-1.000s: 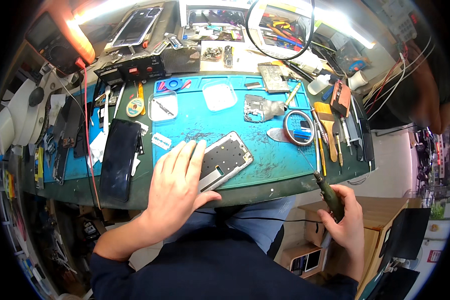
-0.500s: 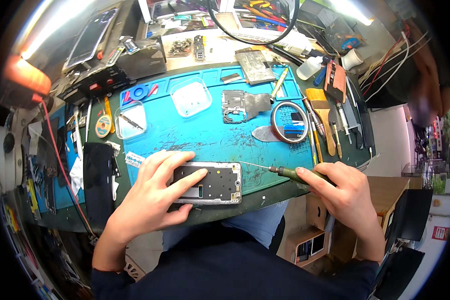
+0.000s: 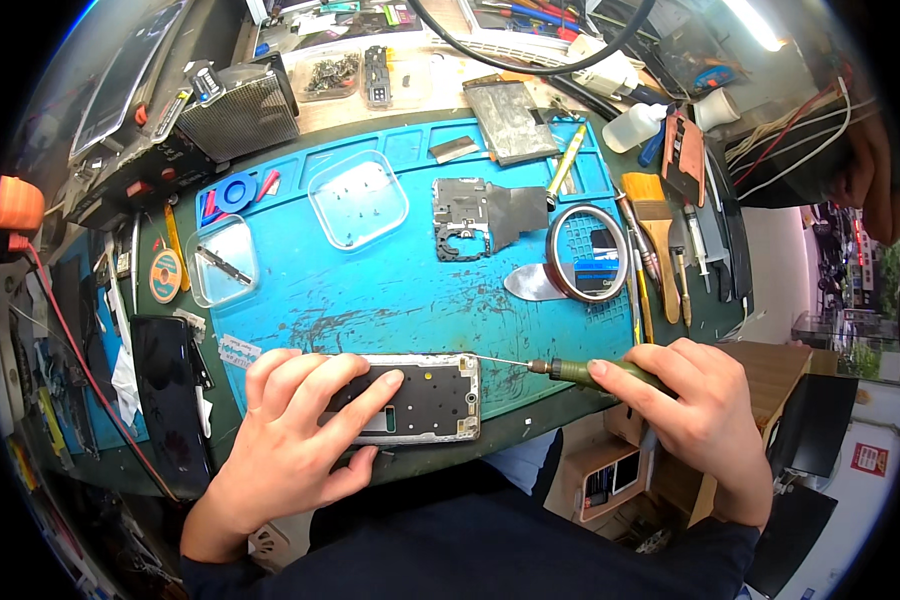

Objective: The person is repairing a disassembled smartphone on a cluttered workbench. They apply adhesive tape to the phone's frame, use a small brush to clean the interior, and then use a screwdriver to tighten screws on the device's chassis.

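Note:
A phone mid-frame (image 3: 438,398), black inside with a silver rim, lies flat at the near edge of the blue mat. My left hand (image 3: 295,430) grips its left part, index finger across the black face and thumb by the near edge. In my right hand (image 3: 698,405) is a green-handled screwdriver (image 3: 580,374), held almost level. Its thin shaft points left, and the tip is at the frame's far right corner; whether it touches I cannot tell. Beyond the frame lies a dark phone inner plate (image 3: 460,222) with a black sheet attached.
A clear tray (image 3: 358,238) holds small screws; another clear box (image 3: 224,262) stands left of it. A ring-shaped roll (image 3: 622,275), a brush (image 3: 650,225) and several slim tools lie at right. A black phone (image 3: 166,390) and a razor blade (image 3: 238,350) lie at left.
The whole view has shifted, so the frame and both hands appear lower in the picture. The screwdriver lies slightly more level, its tip still at the frame's far right corner. Both grips are unchanged.

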A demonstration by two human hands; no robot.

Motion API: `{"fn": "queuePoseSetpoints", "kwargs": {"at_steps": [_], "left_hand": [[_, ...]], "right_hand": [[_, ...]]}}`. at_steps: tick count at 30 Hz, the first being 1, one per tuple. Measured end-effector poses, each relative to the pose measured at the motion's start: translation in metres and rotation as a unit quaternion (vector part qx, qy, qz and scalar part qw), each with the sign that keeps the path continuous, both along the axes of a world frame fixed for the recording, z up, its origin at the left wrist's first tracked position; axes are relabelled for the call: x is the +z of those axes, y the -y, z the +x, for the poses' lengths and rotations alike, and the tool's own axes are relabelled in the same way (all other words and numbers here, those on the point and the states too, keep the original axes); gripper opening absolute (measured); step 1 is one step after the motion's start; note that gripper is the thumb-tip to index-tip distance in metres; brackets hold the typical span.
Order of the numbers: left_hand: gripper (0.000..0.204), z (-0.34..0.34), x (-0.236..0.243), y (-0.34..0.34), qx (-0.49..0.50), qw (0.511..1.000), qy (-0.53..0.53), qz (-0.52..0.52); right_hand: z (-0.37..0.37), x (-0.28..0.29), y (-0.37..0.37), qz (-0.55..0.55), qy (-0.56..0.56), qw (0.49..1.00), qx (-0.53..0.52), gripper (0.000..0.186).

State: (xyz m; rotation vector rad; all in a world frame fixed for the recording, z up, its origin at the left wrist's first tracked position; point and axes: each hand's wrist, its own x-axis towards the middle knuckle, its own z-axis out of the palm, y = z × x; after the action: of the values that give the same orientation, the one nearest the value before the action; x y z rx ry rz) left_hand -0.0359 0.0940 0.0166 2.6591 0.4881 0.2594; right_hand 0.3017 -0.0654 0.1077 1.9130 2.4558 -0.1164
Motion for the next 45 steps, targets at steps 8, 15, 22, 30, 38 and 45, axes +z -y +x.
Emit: {"fn": "queuePoseSetpoints", "kwargs": {"at_steps": [8, 15, 22, 30, 38, 45], "left_hand": [[0.073, 0.001, 0.002, 0.005, 0.014, 1.000, -0.013, 0.011], [0.073, 0.000, 0.003, 0.004, 0.015, 1.000, -0.017, 0.012], [0.072, 0.000, 0.002, 0.004, 0.016, 1.000, -0.016, 0.008], [0.071, 0.000, 0.002, 0.004, 0.015, 1.000, -0.016, 0.015], [0.071, 0.000, 0.002, 0.004, 0.016, 1.000, -0.016, 0.015], [0.071, 0.001, 0.003, 0.003, 0.016, 1.000, -0.010, 0.012]], "right_hand": [[-0.003, 0.007, -0.002, -0.024, -0.002, 1.000, -0.013, 0.062], [-0.004, 0.008, -0.004, -0.030, -0.007, 0.999, -0.015, 0.061], [-0.001, 0.007, -0.002, -0.047, -0.031, 0.998, -0.034, 0.059], [-0.005, 0.009, -0.001, -0.055, -0.037, 0.997, -0.044, 0.060], [-0.004, 0.014, -0.008, -0.089, -0.064, 0.993, -0.040, 0.061], [0.001, 0.027, -0.006, -0.175, -0.117, 0.977, -0.027, 0.066]]}}
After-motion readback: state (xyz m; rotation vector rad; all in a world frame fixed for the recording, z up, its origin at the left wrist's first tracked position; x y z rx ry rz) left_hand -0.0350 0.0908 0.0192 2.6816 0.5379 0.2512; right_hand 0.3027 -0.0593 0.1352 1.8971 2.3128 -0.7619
